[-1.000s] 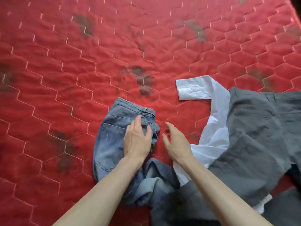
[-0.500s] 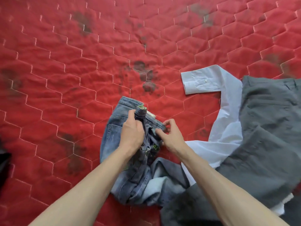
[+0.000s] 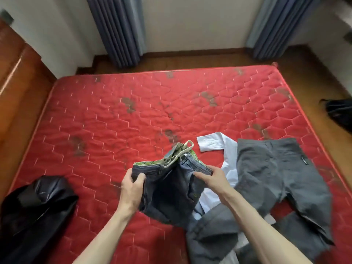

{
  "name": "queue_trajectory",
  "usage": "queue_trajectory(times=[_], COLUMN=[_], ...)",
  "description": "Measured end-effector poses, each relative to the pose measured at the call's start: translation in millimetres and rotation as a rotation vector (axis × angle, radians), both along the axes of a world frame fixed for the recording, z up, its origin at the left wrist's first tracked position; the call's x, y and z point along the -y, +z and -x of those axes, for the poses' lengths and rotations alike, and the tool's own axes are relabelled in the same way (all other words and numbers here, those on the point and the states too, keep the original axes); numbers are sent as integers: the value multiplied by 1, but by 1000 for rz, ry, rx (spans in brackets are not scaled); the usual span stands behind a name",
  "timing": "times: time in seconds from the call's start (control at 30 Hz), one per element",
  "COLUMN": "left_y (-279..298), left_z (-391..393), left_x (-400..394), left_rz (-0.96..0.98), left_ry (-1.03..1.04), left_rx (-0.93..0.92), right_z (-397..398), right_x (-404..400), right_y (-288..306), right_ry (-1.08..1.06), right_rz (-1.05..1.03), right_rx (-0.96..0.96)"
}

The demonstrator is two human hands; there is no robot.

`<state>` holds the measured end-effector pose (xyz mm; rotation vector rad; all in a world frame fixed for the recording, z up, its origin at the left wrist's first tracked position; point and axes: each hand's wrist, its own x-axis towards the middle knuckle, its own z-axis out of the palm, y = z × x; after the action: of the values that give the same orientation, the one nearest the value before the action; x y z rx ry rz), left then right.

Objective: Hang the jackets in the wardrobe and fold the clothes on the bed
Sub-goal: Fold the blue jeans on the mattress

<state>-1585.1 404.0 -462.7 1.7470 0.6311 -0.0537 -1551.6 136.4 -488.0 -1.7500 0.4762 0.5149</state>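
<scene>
Jeans (image 3: 171, 183) were held up off the red mattress (image 3: 106, 119) by the waistband, opened out btwn both hands. L hand (image 3: 131, 189) was clamped on the left end of the band, thumb over the front, fingers curled behind. R hand (image 3: 211, 180) was pinched on the right end, thumb on top of the denim. Green patterned lining was seen inside the band, w/ a pale loop sticking up at the back (strap or tag, could not be told). Lower part of the jeans was left sagging twd the mattress at the near edge.

Just right of the jeans, a white shirt (image 3: 215, 143) was laid flat, one cuffed sleeve stretched out to the left. It was partly covered by grey trousers (image 3: 270, 174), spread across the right side of the bed, legs trailing twd the near edge.

A black jacket (image 3: 36, 208) was noted crumpled at the near-left corner, well apart from the rest.

Beyond the bed: wood floor, pale wall, blue-grey curtains (image 3: 118, 29) at two spots. A dark bag (image 3: 339, 113) was seen on the floor at far right.
</scene>
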Motion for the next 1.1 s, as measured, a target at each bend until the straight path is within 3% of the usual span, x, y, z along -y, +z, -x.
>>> queue_trajectory(times=[0.13, 0.3, 0.43, 0.67, 0.8, 0.9, 1.1], left_y=[88, 193, 278, 440, 505, 512, 481], left_z=[15, 12, -13, -63, -79, -83, -89], left_x=[-18, -20, -8, 6, -6, -14, -24], left_rz=[25, 30, 113, 143, 94, 27, -72], left_ry=[-178, -234, -131, -88, -111, -73, -101], left_rx=[113, 340, 565, 915, 1004, 1033, 953], right_z=[7, 5, -1, -25, -33, -39, -56], right_x=[9, 36, 69, 117, 133, 134, 138], right_y=[122, 270, 377, 521, 568, 565, 531], right_ry=[75, 209, 145, -21, -68, 2, 34], right_rz=[87, 433, 613, 695, 498, 385, 516], right_rx=[250, 648, 912, 1148, 1329, 1367, 1280])
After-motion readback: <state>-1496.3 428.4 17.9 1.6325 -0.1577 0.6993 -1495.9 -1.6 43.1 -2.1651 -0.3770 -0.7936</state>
